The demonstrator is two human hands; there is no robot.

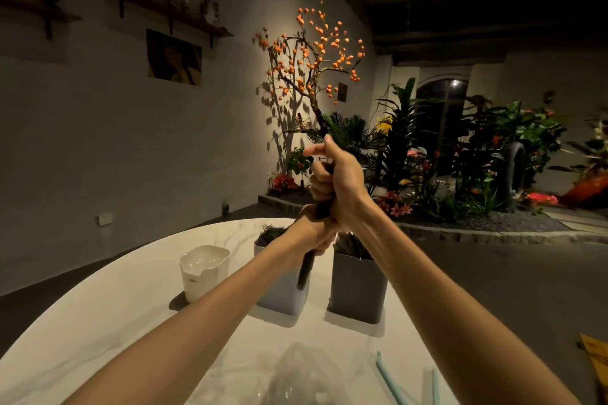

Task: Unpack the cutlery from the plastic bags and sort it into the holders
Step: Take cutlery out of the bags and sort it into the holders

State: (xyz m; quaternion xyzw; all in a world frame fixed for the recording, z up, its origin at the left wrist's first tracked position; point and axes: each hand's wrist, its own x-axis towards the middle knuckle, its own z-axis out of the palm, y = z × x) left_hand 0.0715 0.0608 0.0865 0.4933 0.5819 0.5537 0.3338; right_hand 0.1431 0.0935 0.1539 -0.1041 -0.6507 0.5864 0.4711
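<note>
Holding a dark bundle of cutlery (306, 270) upright above the holders, both hands are clenched round it: the left hand (317, 233) grips it low down, the right hand (335, 184) grips it higher, with the forefinger sticking out to the left. Which pieces these are, and whether any plastic clings to them, cannot be told in this dim light; only the dark lower end shows below the left fist.

That end hangs in front of the middle holder (283, 289), which already carries dark cutlery, apparently forks. To its right stands the grey holder (357, 289), also part filled, and to the left the white holder (204, 273), whose contents cannot be seen. A crumpled plastic bag (296, 375) lies on the tabletop (98, 322) near the person, and pale blue straws (391, 381) lie at the near right edge.

The step in hand seems to be squaring up the bundle before dropping it in. To do it well, I would judge:

- Check which kind of piece this is, and match it to the holder that has the same kind.
- Keep the bundle vertical and tight, so the ends stay level and none slips out sideways.
- Lower it until the bottom end is inside the rim before loosening the grip; released from higher up, loose pieces could scatter or tip a light holder.
- Let the lower hand go first and guide with the upper one.
- Strip off any plastic beforehand.
</note>
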